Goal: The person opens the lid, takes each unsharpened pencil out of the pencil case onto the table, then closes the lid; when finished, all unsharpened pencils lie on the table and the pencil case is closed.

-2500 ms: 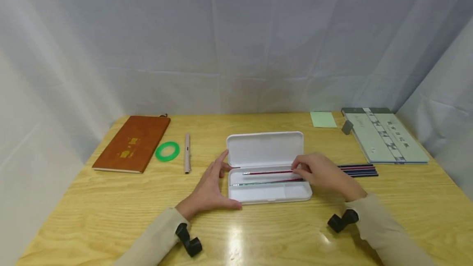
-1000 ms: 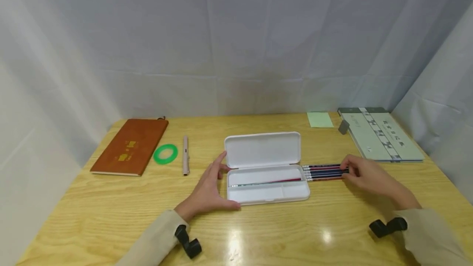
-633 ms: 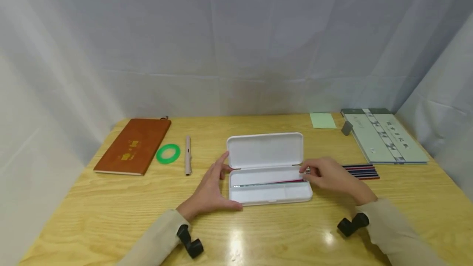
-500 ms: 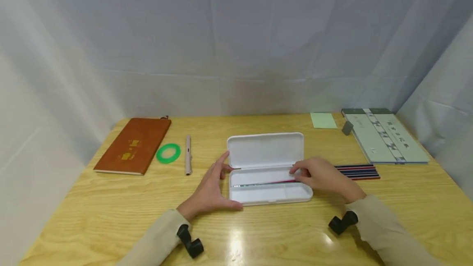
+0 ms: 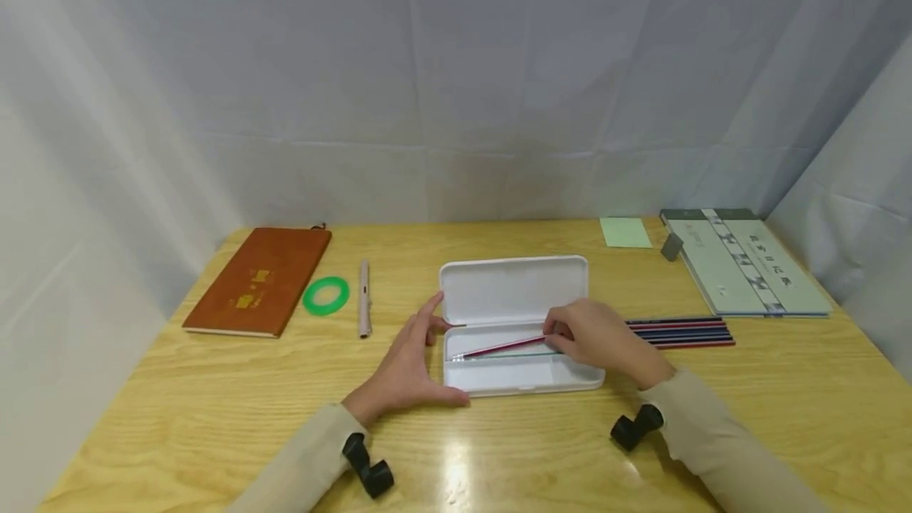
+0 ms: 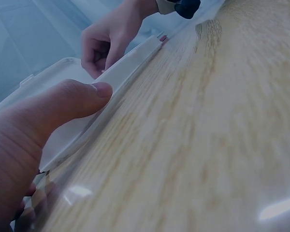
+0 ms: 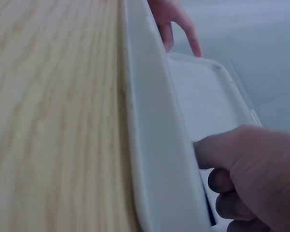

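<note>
A white pencil case (image 5: 492, 379) lies with its lid up in the middle of the table. My left hand (image 5: 408, 366) holds its left end, thumb along the front wall and fingers at the back near the hinge. Over the rear compartment, my right hand (image 5: 587, 337) pinches a red pencil (image 5: 502, 347), which slants with its silver end toward the divider at the left. A greenish pencil (image 5: 530, 354) lies in the case beneath it, partly covered by the hand. In the right wrist view the right hand's fingers (image 7: 224, 150) are curled inside the case.
Several dark blue and red pencils (image 5: 687, 331) lie right of the case. Further right are a grey eraser (image 5: 671, 247), pale green notebook (image 5: 748, 267) and sticky notes (image 5: 625, 233). At left sit a brown notebook (image 5: 260, 279), green tape roll (image 5: 310, 297) and pen (image 5: 364, 299).
My right hand went from the case to the pencils at the right, then came back left over the case with a red pencil. The left hand has stayed on the case's left end.
</note>
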A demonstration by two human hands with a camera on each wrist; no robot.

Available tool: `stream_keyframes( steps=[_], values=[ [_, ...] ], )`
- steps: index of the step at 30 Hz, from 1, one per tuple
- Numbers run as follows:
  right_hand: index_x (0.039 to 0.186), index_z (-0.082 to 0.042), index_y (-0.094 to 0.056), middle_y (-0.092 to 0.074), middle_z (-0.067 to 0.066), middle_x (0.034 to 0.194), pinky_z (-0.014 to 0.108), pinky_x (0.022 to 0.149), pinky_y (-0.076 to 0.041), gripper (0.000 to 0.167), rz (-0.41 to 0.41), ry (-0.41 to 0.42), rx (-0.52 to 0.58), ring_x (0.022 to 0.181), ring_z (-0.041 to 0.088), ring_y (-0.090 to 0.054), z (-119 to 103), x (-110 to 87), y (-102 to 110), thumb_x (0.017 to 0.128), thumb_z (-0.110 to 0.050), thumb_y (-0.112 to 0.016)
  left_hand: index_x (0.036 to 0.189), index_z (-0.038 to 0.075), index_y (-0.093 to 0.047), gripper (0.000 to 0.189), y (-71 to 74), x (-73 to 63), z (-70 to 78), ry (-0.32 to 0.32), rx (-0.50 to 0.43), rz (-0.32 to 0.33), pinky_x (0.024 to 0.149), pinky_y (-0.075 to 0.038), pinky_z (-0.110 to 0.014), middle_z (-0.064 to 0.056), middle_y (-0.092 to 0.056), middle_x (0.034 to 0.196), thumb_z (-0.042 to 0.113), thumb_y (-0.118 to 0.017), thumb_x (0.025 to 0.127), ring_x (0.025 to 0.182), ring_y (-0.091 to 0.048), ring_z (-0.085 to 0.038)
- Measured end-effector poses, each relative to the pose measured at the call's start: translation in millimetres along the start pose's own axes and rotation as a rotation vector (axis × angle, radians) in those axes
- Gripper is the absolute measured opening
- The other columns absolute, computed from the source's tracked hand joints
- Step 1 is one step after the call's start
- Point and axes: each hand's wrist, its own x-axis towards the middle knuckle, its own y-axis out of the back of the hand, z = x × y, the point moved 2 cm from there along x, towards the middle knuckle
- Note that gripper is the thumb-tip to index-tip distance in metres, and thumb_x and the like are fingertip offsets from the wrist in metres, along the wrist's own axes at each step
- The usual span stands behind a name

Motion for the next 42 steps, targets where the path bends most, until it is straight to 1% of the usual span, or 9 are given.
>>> stream_keyframes(
  steps=[3,6,11,18,22,25,30,37,42],
  values=[
    [0.089,-0.014,-0.068,-0.05,-0.011,0.062,0.021,0.053,-0.035,0.004,0.006,-0.089,0.032,0.055,0.003,-0.04,5.6,-9.2,6.5,0.089,-0.019,-0.068,0.155,0.021,-0.009,0.137,-0.9,0.6,-0.2,-0.006,0.002,0.002,0.083,-0.041,-0.029,0.002,-0.053,0.124,0.047,-0.093,0.05,0.097,-0.043,-0.013],
    [0.091,-0.015,-0.069,-0.047,-0.011,0.06,0.022,0.051,-0.033,0.003,0.032,-0.138,0.057,0.053,0.003,-0.037,14.6,-23.8,15.8,0.09,-0.017,-0.067,0.155,0.022,-0.009,0.137,-1.9,1.2,-0.2,-0.007,0.003,0.0,0.083,-0.041,-0.029,0.002,-0.053,0.124,0.049,-0.092,0.05,0.097,-0.043,-0.012],
    [0.09,-0.016,-0.069,-0.045,-0.012,0.059,0.021,0.05,-0.033,0.004,0.093,-0.171,0.097,0.051,0.0,-0.035,39.8,-58.1,25.6,0.091,-0.014,-0.066,0.155,0.022,-0.009,0.137,-3.1,1.2,-0.5,-0.002,0.001,-0.001,0.082,-0.041,-0.029,0.001,-0.053,0.124,0.049,-0.092,0.05,0.097,-0.043,-0.012],
    [0.086,-0.016,-0.067,-0.041,-0.016,0.058,0.02,0.048,-0.033,0.007,0.22,-0.181,0.128,0.05,-0.004,-0.033,80.9,-115.1,34.3,0.087,-0.01,-0.069,0.155,0.021,-0.009,0.137,-2.7,-0.1,-2.5,-0.008,-0.004,0.007,0.082,-0.04,-0.028,0.002,-0.053,0.124,0.047,-0.093,0.05,0.097,-0.043,-0.013],
    [0.085,-0.015,-0.067,-0.041,-0.017,0.06,0.02,0.047,-0.032,0.007,0.239,-0.189,0.145,0.052,-0.004,-0.034,99.0,-140.3,36.8,0.086,-0.009,-0.071,0.155,0.022,-0.01,0.137,-1.6,-0.8,-3.8,-0.009,-0.004,0.016,0.082,-0.04,-0.029,0.002,-0.053,0.123,0.046,-0.093,0.049,0.097,-0.043,-0.013],
    [0.083,-0.018,-0.066,-0.041,-0.019,0.061,0.019,0.047,-0.032,0.014,0.236,-0.195,0.147,0.053,-0.005,-0.035,105.8,-152.9,35.7,0.083,-0.005,-0.072,0.155,0.022,-0.01,0.136,-1.1,-1.0,-4.3,-0.015,-0.003,0.019,0.082,-0.041,-0.029,0.002,-0.053,0.123,0.046,-0.093,0.049,0.097,-0.043,-0.013],
    [0.083,-0.02,-0.064,-0.04,-0.019,0.061,0.018,0.047,-0.031,0.023,0.248,-0.179,0.129,0.053,-0.005,-0.034,107.6,-158.1,33.1,0.079,0.0,-0.074,0.155,0.022,-0.01,0.136,-0.5,-1.5,-4.4,-0.02,-0.006,0.024,0.082,-0.041,-0.029,0.001,-0.053,0.122,0.045,-0.093,0.049,0.096,-0.043,-0.014],
    [0.085,-0.014,-0.055,-0.039,-0.013,0.063,0.02,0.049,-0.03,0.024,0.251,-0.229,0.072,0.054,-0.005,-0.032,104.4,-149.0,33.1,0.079,0.0,-0.074,0.155,0.021,-0.011,0.136,-2.3,-1.2,-4.8,-0.021,-0.008,0.027,0.082,-0.04,-0.028,0.002,-0.054,0.122,0.045,-0.093,0.049,0.096,-0.043,-0.013],
    [0.088,-0.01,-0.055,-0.039,-0.011,0.063,0.021,0.05,-0.032,0.024,0.216,-0.215,0.033,0.055,-0.005,-0.032,104.3,-139.3,35.3,0.078,0.002,-0.073,0.155,0.021,-0.011,0.136,-2.6,-0.5,-4.0,-0.028,-0.008,0.027,0.081,-0.04,-0.028,0.002,-0.054,0.122,0.045,-0.093,0.049,0.096,-0.043,-0.013]
  ],
)
